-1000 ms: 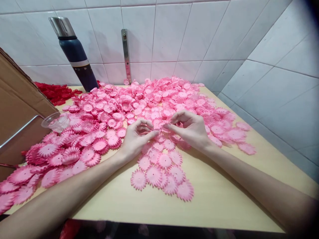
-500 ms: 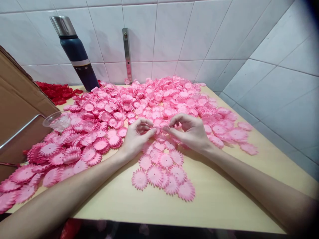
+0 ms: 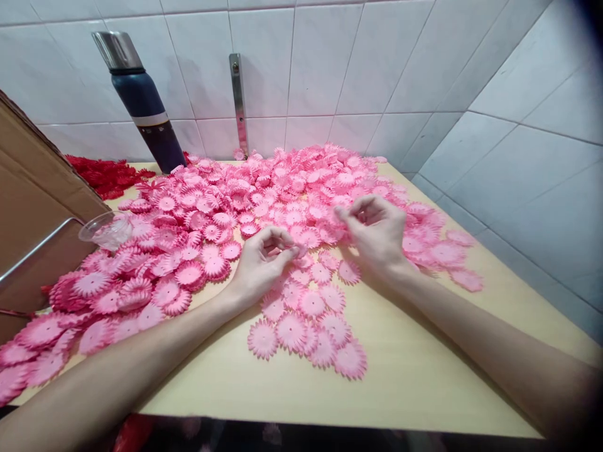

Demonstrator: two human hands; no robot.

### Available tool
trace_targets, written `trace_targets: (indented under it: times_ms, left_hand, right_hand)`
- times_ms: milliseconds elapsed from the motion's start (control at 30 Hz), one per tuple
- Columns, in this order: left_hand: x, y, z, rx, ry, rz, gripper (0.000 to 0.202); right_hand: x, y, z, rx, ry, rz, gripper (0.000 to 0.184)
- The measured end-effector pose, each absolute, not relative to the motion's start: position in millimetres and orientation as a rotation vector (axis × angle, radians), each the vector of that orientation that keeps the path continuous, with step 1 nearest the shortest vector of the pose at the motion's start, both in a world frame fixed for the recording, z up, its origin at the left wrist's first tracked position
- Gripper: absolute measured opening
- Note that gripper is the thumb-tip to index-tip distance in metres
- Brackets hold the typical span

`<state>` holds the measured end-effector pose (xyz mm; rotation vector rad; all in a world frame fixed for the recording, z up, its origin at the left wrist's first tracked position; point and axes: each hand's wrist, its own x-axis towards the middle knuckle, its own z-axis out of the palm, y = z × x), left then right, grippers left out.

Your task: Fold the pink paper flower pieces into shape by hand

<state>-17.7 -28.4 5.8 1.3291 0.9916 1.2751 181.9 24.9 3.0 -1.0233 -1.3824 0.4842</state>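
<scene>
A wide heap of pink paper flower cut-outs covers the pale wooden table. My left hand rests at the heap's near edge, fingers curled, thumb and forefinger pinched on a small pink flower piece. My right hand hovers over the heap to the right, fingers curled in a pinch; what it holds is too small to name. A flat group of single pink flowers lies just in front of both hands.
A dark blue flask with a steel cap stands at the back left by the tiled wall. Red flower cut-outs lie beside it. A cardboard box and a clear plastic cup sit at the left.
My right hand has pulled away from the left hand, moving right and a little farther back over the heap. The left hand has stayed almost in place.
</scene>
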Motion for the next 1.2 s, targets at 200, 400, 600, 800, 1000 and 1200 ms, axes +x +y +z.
trace_targets:
  times_ms: [200,400,600,800,1000,1200]
  left_hand:
    - [-18.5,-25.8,7.5,1.355,1.098,1.303,0.014]
    - [-18.8,-25.5,7.6,1.349,1.05,1.276,0.017]
    - [-18.1,-27.1,8.5,1.372,1.024,1.278,0.015]
    - [-17.8,-25.8,4.3,1.422,1.006,1.254,0.013]
    - [-15.8,-25.0,2.5,1.421,0.979,1.298,0.008]
    - [-17.1,-25.5,7.2,1.336,1.028,1.261,0.014]
  right_hand:
    - [189.2,27.3,4.3,-1.13,-1.552,0.439,0.012]
    - [167.7,5.9,8.3,-1.002,-1.93,0.238,0.012]
    - [163.9,3.5,5.6,-0.894,-1.991,0.346,0.006]
    - [162.6,3.0,6.6,-1.029,-1.96,0.34,0.009]
    - [156.7,1.3,6.3,-1.162,-1.819,0.482,0.013]
    - [161.9,8.1,1.2,-1.125,-1.834,0.55,0.014]
